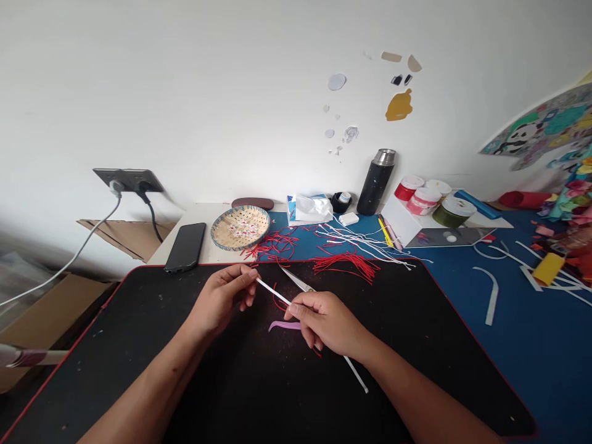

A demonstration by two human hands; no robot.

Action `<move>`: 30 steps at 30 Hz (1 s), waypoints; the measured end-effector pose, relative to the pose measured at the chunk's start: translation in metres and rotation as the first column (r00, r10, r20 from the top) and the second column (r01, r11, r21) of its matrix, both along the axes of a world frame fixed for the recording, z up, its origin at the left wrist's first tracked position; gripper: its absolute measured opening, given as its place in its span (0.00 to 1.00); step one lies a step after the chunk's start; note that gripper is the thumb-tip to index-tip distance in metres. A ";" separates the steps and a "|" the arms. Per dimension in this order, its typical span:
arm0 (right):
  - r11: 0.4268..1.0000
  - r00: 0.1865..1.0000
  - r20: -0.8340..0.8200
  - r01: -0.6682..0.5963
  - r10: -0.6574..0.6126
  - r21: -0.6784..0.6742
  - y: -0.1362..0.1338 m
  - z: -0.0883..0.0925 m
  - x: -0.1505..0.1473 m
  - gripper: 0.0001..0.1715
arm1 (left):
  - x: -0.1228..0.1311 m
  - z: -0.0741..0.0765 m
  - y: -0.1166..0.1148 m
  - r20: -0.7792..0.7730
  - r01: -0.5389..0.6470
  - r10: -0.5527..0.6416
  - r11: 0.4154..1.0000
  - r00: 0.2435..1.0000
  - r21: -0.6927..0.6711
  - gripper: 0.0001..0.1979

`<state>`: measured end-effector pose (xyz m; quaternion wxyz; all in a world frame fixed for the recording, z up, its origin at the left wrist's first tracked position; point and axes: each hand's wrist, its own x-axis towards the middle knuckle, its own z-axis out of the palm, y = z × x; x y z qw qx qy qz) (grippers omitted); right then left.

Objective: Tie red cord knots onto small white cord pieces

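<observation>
A thin white cord (274,291) runs taut between my two hands above the black mat. The thumb and fingertips of my left hand (222,295) pinch its upper end. My right hand (324,317) grips it further down, and its tail comes out below the wrist towards the lower right. Just behind the right hand lie scissors (296,280), their blades pointing to the back left and their handles hidden. Purple curved-tip tweezers (283,325) rest under the right hand, partly covered. Beside them, pieces of red cord (279,297) lie on the mat.
A bundle of red cords (346,265) and loose white cords (370,242) lie at the mat's back edge. Behind are a woven basket (217,237), tissue pack (311,209) and black flask (375,185). A phone (185,246) lies left; lidded jars (424,202) stand right.
</observation>
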<state>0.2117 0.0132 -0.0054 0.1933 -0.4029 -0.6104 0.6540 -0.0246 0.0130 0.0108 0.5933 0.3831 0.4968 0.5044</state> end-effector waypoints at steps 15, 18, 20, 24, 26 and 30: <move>0.996 0.996 -0.086 -0.021 0.013 -0.089 0.001 0.002 -0.001 0.22 | -0.007 0.002 0.006 0.286 -0.153 0.161 0.987 0.945 -0.050 0.22; 0.992 0.990 -0.138 0.017 -0.035 -0.126 0.003 0.001 -0.001 0.23 | 0.005 0.003 -0.001 0.241 0.043 -0.029 0.998 0.970 -0.051 0.26; 0.991 0.985 -0.162 0.032 -0.053 -0.128 0.004 -0.001 -0.002 0.24 | 0.016 0.002 -0.007 0.145 0.160 -0.149 0.985 0.978 -0.067 0.24; 0.996 0.984 -0.172 0.022 -0.036 -0.083 0.003 -0.002 -0.002 0.24 | 0.034 -0.005 -0.016 -0.040 0.244 -0.247 0.968 0.968 -0.064 0.19; 0.997 0.987 -0.161 0.016 -0.028 -0.075 0.002 -0.001 -0.002 0.23 | 0.036 -0.008 -0.017 -0.118 0.226 -0.230 0.973 0.966 -0.040 0.18; 0.996 0.990 -0.139 0.018 -0.030 -0.085 0.002 0.001 -0.002 0.21 | 0.029 -0.009 -0.014 -0.230 0.149 -0.143 0.989 0.963 0.011 0.19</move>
